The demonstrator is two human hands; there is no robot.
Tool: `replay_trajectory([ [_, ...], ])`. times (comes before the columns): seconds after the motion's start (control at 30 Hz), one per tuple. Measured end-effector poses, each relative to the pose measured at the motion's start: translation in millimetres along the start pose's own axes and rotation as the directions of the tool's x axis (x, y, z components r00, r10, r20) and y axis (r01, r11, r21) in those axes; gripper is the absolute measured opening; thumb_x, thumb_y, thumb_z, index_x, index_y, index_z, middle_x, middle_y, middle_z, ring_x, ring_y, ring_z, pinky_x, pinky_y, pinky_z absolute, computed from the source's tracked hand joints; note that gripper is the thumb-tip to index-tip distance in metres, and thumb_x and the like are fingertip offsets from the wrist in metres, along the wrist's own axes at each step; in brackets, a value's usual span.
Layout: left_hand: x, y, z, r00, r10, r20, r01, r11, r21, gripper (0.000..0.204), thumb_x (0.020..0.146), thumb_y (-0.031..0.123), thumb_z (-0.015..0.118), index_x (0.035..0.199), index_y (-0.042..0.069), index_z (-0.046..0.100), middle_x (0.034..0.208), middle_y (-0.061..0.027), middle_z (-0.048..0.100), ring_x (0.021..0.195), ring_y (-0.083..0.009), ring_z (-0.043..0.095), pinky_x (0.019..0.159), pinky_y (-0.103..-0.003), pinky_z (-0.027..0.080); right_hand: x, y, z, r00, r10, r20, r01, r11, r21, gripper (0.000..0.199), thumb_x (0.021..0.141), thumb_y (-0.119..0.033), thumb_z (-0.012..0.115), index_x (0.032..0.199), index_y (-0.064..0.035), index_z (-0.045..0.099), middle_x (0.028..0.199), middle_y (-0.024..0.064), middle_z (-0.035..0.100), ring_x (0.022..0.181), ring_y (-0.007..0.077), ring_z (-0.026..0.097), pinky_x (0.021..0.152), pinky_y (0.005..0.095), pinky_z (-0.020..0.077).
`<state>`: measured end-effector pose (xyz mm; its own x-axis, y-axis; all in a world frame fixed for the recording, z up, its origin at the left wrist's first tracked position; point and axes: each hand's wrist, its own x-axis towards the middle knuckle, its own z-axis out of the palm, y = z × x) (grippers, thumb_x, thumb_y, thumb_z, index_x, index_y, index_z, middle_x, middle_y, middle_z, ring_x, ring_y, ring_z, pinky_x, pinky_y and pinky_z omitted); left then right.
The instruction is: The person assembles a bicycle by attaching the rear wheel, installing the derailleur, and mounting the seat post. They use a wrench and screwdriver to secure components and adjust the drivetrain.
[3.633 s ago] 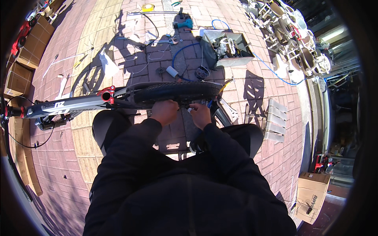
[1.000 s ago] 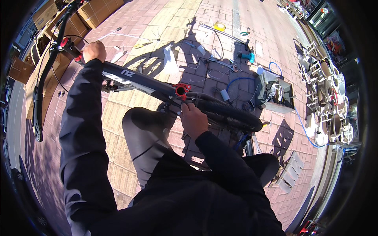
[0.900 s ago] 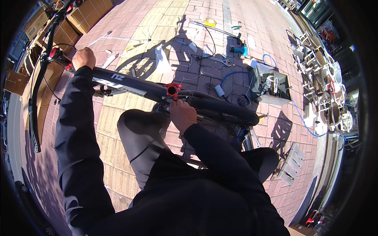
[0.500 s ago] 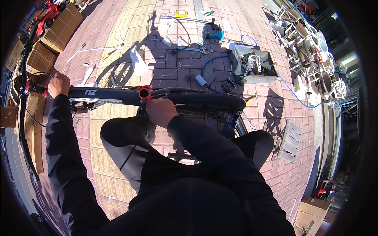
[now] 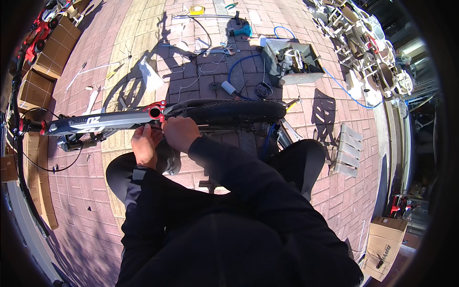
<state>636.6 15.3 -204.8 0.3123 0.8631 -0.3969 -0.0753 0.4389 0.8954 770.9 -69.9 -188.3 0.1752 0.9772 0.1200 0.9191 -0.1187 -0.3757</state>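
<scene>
A dark grey bicycle frame runs left to right in front of me, with its rear wheel to the right. The red seat clamp sits at the open end of the seat tube. My right hand is closed in a fist just below and right of the clamp; what it grips is hidden. Close beside it, my left hand holds its fingers pinched together under the frame. Whether a small part lies between those fingertips does not show.
Across the paving lie a metal parts box, a teal power drill, yellow tape and an adjustable wrench. A grey slatted stool stands right. Cardboard boxes line the left, behind the handlebar.
My left hand has left the front of the frame and come right, beside my right hand below the clamp. The right hand stays at the clamp. The whole view has shifted slightly.
</scene>
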Motion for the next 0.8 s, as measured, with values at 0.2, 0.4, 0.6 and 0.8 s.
replay_trajectory([
  [0.2,8.5,-7.9,0.2,0.996,0.084,-0.028,-0.075,0.971,0.226,0.021,0.106,0.018,0.052,0.097,0.001,0.061,0.083,-0.0083,0.07,0.064,-0.014,0.066,0.061,-0.027,0.057,-50.4,40.9,-53.1,0.999,0.036,-0.019,-0.033,0.989,0.142,0.015,0.091,-0.021,0.066,0.094,-0.0064,0.064,0.09,0.0103,0.066,0.078,0.0323,0.068,0.067,0.0455,0.0549],
  [0.4,9.2,-19.3,7.7,0.99,0.128,-0.059,-0.117,0.98,0.164,0.021,0.106,0.017,0.052,0.095,0.002,0.06,0.082,-0.0073,0.069,0.062,-0.0133,0.065,0.06,-0.028,0.056,-104.7,173.6,-135.8,0.854,0.472,-0.216,-0.483,0.876,0.006,0.039,0.098,-0.042,0.062,0.097,-0.004,0.071,0.09,0.016,0.068,0.084,0.0388,0.068,0.074,0.0481,0.0529],
  [0.6,7.1,-17.1,16.0,0.996,0.074,-0.045,-0.069,0.99,0.119,0.025,0.109,0.021,0.047,0.097,0.001,0.059,0.084,-0.0095,0.069,0.063,-0.0162,0.066,0.062,-0.03,0.058,-110.6,201.4,-117.5,0.781,0.616,-0.1,-0.623,0.78,-0.062,0.051,0.101,-0.048,0.048,0.088,-0.0041,0.071,0.086,0.0201,0.071,0.086,0.0404,0.069,0.077,0.053,0.0529],
  [0.8,1.8,-22.9,21.4,0.998,0.042,-0.039,-0.042,0.999,-0.009,0.023,0.11,0.02,0.045,0.102,0.003,0.056,0.09,-0.0102,0.069,0.066,-0.017,0.067,0.064,-0.03,0.06,-111.7,192.3,-115.4,0.767,0.623,-0.152,-0.636,0.769,-0.057,0.049,0.1,-0.045,0.048,0.088,-0.0045,0.073,0.087,0.02,0.072,0.085,0.0407,0.07,0.078,0.0534,0.0539],
])
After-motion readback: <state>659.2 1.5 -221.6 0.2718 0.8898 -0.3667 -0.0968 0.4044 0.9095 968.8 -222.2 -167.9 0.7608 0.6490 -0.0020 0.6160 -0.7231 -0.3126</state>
